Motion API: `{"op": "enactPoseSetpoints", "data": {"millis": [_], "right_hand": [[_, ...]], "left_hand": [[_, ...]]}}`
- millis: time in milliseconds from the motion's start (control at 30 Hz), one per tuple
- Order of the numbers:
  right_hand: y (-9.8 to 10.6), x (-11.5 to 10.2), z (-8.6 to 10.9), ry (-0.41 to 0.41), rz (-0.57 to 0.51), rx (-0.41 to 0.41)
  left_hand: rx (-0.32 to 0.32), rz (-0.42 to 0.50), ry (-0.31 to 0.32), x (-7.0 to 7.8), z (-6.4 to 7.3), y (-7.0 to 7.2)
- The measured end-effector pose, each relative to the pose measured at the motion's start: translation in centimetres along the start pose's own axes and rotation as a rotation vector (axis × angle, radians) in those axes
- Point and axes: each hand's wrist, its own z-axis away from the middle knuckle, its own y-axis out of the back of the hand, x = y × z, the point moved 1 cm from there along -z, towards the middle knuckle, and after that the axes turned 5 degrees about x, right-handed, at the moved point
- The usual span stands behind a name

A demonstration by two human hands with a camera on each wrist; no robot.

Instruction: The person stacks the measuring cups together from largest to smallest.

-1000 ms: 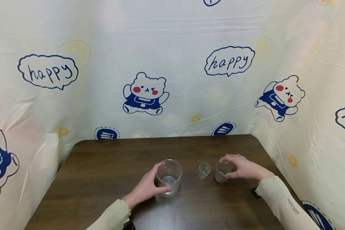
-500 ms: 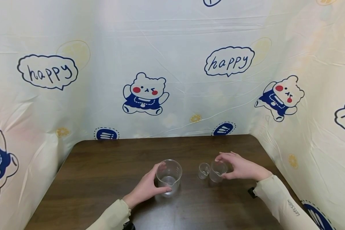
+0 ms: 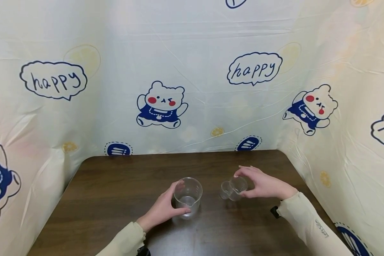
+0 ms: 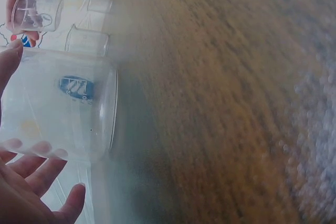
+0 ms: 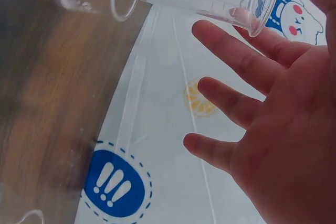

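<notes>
The person's left hand (image 3: pixel 163 206) and right hand (image 3: pixel 265 184) curve, thumbs (image 3: pixel 181 211) apart from fingers (image 5: pixel 239 56).

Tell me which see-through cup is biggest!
The big beaker in the left hand: it is wider and taller than both the medium beaker in the right hand and the small beaker.

left of the right grip (image 3: pixel 265 183), its held beaker (image 3: pixel 239 187) and a small beaker (image 3: pixel 225 190) block the way; right of the left grip (image 3: pixel 161 208), a large beaker (image 3: pixel 190 195) does. between, a narrow strip of desk (image 3: pixel 211 206) is free, more beyond both.
</notes>
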Motion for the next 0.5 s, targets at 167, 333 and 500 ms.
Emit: {"op": "enactPoseSetpoints", "data": {"millis": [167,333,500], "right_hand": [[-0.3,-0.6,-0.8,-0.02,-0.02,-0.013],[-0.4,-1.7,-1.6,-0.014,-0.036,-0.016],[-0.5,-2.9,-2.6,0.012,-0.029,-0.025]], "left_hand": [[0.0,0.003,0.0,-0.1,0.0,0.0],[0.0,0.001,-0.005,-0.2,0.0,0.0],[-0.004,0.008,-0.006,-0.2,0.0,0.0]]}}
